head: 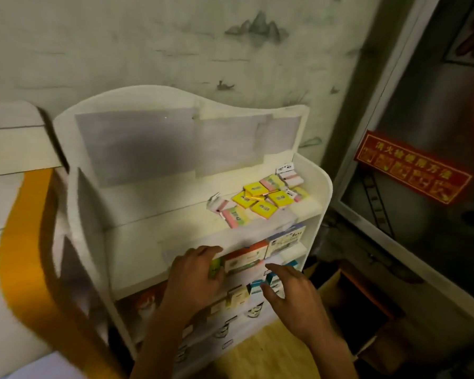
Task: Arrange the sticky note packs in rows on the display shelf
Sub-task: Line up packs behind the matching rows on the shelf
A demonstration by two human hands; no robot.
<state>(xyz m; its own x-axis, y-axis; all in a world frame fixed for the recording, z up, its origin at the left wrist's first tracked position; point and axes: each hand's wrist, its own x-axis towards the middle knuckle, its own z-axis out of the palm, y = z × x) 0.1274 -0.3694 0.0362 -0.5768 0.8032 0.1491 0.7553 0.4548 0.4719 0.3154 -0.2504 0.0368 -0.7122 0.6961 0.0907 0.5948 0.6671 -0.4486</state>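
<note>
A white display shelf (323, 192) stands against the wall. On its top tier, at the right, lies a loose heap of yellow and pink sticky note packs (260, 198). The tier below holds boxed packs, among them an orange and white one (245, 258). My left hand (195, 274) is at that second tier, and its fingers curl round a small green pack (215, 266). My right hand (290, 291) hovers just to the right with fingers spread, over blue and white boxes (257, 285) on a lower tier, holding nothing.
Lower tiers carry more small boxes and jars. A yellow band (22, 242) runs down the furniture on the left. At the right is a dark metal door with a red sign (411, 170). Brown cardboard boxes (361, 305) sit on the floor beside the shelf.
</note>
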